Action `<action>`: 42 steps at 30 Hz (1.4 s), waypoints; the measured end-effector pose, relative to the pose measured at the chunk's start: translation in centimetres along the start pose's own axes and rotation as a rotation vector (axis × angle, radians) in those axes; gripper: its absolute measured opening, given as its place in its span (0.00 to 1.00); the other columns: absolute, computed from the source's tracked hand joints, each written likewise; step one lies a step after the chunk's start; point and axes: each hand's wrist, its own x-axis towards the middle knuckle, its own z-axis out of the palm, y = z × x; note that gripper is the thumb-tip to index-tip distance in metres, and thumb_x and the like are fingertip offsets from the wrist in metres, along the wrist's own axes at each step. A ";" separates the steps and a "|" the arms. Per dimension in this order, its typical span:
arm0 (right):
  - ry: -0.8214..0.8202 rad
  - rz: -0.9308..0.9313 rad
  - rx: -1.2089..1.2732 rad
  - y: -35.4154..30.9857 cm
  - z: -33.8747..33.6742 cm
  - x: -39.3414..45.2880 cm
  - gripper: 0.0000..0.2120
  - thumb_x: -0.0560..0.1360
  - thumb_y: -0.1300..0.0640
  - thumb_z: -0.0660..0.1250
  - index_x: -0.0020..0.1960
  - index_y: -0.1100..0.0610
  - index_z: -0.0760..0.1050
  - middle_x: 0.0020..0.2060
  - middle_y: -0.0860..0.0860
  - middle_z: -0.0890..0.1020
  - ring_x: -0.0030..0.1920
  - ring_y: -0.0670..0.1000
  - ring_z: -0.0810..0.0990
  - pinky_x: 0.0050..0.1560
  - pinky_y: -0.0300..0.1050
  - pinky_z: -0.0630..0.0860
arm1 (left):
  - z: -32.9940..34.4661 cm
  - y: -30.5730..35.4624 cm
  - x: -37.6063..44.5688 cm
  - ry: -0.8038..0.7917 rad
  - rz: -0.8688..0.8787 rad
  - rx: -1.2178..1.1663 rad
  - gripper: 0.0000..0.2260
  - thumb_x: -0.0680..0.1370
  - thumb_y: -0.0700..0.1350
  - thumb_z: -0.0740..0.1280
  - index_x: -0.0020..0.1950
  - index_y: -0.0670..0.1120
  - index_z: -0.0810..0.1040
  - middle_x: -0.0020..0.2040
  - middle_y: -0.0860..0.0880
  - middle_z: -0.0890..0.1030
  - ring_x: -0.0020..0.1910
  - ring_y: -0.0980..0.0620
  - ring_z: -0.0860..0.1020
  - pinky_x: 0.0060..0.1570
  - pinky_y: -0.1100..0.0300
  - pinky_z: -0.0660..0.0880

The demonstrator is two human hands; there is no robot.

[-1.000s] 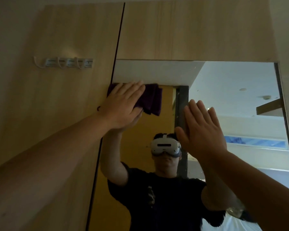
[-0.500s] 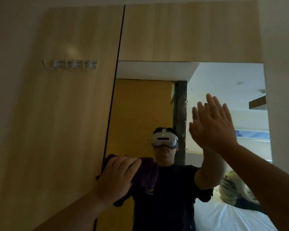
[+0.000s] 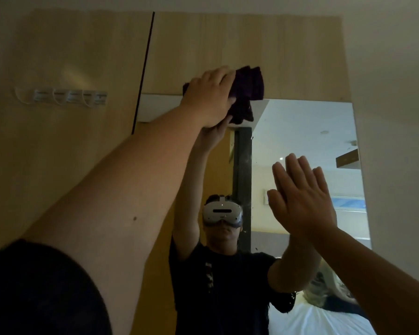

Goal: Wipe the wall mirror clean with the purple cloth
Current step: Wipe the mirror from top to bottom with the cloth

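Mirror: mounted on a wood panel, its upper edge crossed by the cloth. A person in a dark shirt and white headset is reflected in it, with a white bed at lower right of the reflection.

Cloth: purple, bunched, pressed against the top edge of the mirror, left of centre; part of it lies over the panel above the glass, part over the glass itself.

Left hand: raised high, arm fully stretched; its grip is closed over the cloth, fingers spread across the bunched fabric, thumb side lower.

Right hand: held flat against the mirror at the right, lower than the cloth and well apart from it; fingers straight and together, the grip spread wide with nothing in it.

Hook rail: a row of small hooks is fixed to the left wood panel, well left of the mirror.
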 end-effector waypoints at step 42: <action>0.038 0.046 0.024 6.7 0.6 -3.8 0.30 0.82 0.40 0.44 0.79 0.53 0.55 0.80 0.55 0.54 0.80 0.56 0.46 0.78 0.62 0.51 | 3.6 7.2 3.7 -0.015 -0.095 -0.016 0.26 0.85 0.56 0.52 0.81 0.53 0.49 0.81 0.47 0.52 0.79 0.42 0.51 0.73 0.42 0.54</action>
